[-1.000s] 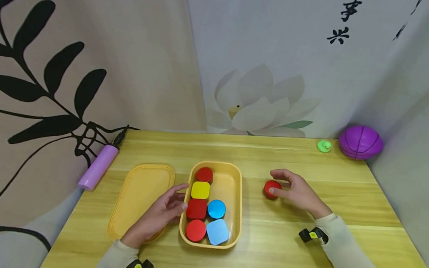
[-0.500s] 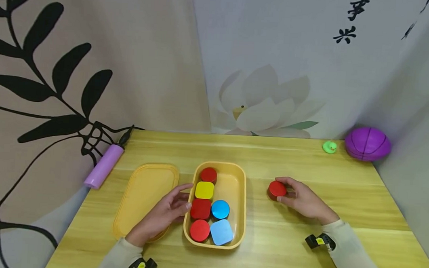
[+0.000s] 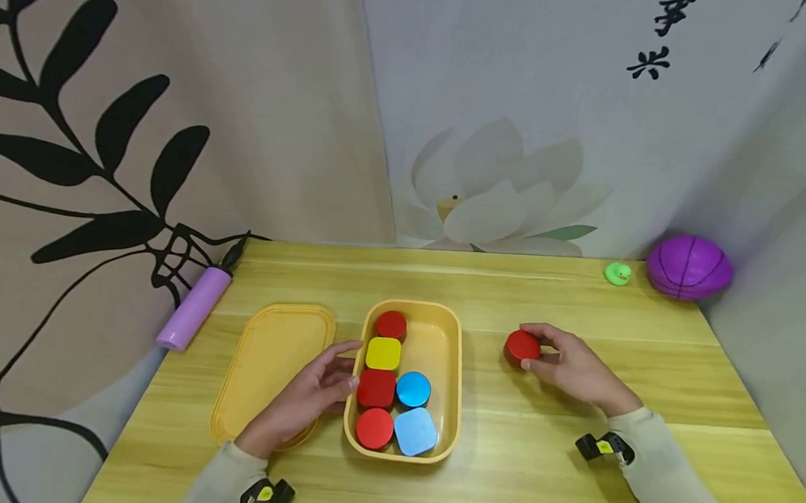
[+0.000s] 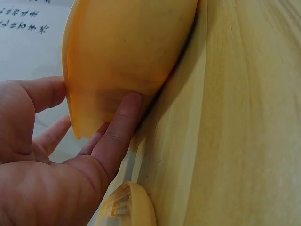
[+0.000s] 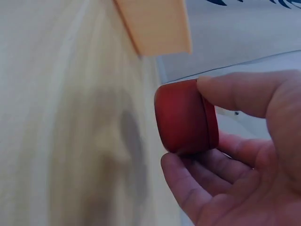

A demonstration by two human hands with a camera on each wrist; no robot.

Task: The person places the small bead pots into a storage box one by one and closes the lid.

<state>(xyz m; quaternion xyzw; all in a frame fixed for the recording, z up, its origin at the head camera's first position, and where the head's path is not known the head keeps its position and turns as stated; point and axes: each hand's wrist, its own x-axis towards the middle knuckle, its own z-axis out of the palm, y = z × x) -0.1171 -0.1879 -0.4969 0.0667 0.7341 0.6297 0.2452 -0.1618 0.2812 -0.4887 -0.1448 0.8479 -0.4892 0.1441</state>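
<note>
My right hand [image 3: 578, 368] pinches a small red round tin [image 3: 522, 348] between thumb and fingers, right of the tray. In the right wrist view the tin [image 5: 181, 117] shows a lid seam, and its shadow lies on the table beside it. My left hand [image 3: 309, 398] touches the left outer wall of a yellow tray [image 3: 445, 337]. In the left wrist view its fingers [image 4: 123, 127] rest along the wall and rim. Inside the tray stand red round tins [image 3: 375, 428], a red square one [image 3: 376, 389], a yellow square one [image 3: 384, 354], a blue round one [image 3: 412, 389] and a light blue square one [image 3: 415, 432].
A flat yellow lid [image 3: 270, 358] lies left of the tray, partly behind my left hand. A purple pump [image 3: 198, 309] lies at the table's left edge. A green toy duck [image 3: 618, 273] and a purple ball [image 3: 689, 267] sit at the back right.
My right fingers have closed round the red round tin, and it has risen slightly. The left hand stays at the tray wall. The head view has shifted a little.
</note>
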